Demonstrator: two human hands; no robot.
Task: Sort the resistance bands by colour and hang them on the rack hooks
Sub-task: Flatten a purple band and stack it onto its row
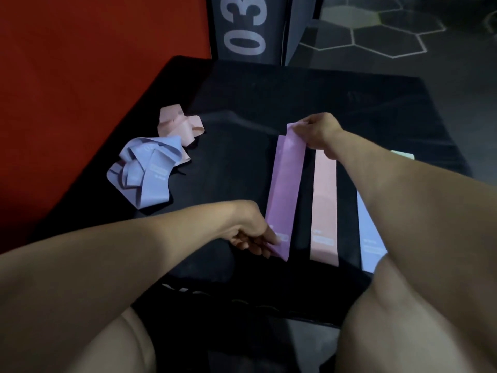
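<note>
We hold a purple band [285, 189] stretched lengthwise over the black platform [336, 103]: right hand [320, 133] pinches its far end, left hand [252, 235] pinches its near end, fingers curled around the corner. A second purple band seems to lie directly under it, its edge showing just left of the far end. To do this step well, we judge: keep light tension between both pinches, lower the band flat and square onto the purple one beneath, edges matched, then let go both ends together so it does not spring or twist. Just right of the held band, under the right wrist, lies a flat pink band [324, 205]; beyond that, partly hidden by the right forearm, a flat blue band [369, 246]. Well left of the left hand, tangled heaps wait unsorted: blue bands [145, 173] and pink bands [178, 125]. No rack hooks in view.
</note>
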